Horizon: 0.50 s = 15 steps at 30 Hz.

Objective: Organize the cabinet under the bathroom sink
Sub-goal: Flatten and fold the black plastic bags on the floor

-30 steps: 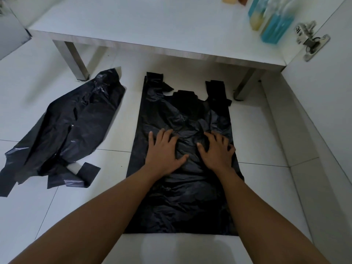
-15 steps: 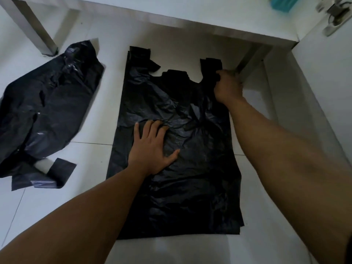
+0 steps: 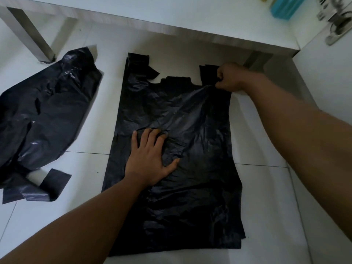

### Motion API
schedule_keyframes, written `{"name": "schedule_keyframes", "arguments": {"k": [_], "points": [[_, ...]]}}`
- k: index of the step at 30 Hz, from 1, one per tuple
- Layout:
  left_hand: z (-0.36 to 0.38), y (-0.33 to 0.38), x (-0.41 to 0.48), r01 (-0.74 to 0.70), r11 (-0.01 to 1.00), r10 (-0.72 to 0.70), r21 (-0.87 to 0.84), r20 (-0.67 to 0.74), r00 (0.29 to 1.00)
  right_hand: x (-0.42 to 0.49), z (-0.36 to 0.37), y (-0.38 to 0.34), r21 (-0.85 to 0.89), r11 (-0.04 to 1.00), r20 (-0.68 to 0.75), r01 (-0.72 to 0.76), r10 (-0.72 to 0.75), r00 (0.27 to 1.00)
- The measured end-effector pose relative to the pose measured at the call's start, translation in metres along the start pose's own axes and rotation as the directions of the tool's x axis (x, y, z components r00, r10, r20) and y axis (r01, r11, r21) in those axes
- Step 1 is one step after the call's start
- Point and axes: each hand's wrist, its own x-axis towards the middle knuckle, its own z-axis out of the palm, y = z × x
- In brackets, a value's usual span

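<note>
The right hand (image 3: 228, 79) is closed around the far right handle (image 3: 208, 73) of a black plastic bag (image 3: 190, 206), drawing the film up into a taut ridge. The left hand (image 3: 150, 162) lies flat, fingers spread, pinning the bag's middle to the tiled floor (image 3: 85, 216) in front of the open cabinet. We see the bag spread lengthwise with its handles toward the cabinet's raised bottom shelf (image 3: 171, 16). Its other handle (image 3: 139, 61) lies creased just short of the shelf edge. A second black bag (image 3: 47, 115) sprawls crumpled well to the left, near a cabinet leg (image 3: 32, 35). A blue bottle (image 3: 287, 8) stands on the shelf at far right, beside the door hinge (image 3: 337, 21).

We judge that the person is smoothing or folding the bag for storage. The film looks thin and wrinkled, so a hard pull against the pinned middle could stretch or tear it at the handle's base. If the flat palm slips on the slick plastic, the whole bag may slide and bunch rather than fold true. A fold laid over trapped air or existing creases would likely come out lopsided and spring open.
</note>
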Motion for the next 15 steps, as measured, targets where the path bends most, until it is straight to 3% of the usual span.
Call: {"name": "schedule_keyframes", "arguments": {"k": [3,8,10,15], "points": [[0.0,0.0,-0.001,0.001,1.0,-0.001,0.003,0.004,1.0,0.002,-0.011,0.006,-0.028,1.0,0.054,-0.007,0.008,0.999],[0.0,0.0,0.0,0.002,1.0,-0.002,0.016,0.011,1.0,0.003,-0.026,0.0,0.095,0.991,0.122,-0.096,0.084,0.989],[0.0,0.0,0.0,0.001,1.0,-0.002,0.011,0.013,1.0,0.007,-0.026,-0.002,0.127,0.988,0.067,-0.091,0.083,0.994],[-0.002,0.0,0.0,0.004,1.0,-0.004,0.008,0.014,1.0,0.014,-0.004,-0.008,-0.187,0.981,-0.234,0.05,-0.094,0.968]]}}
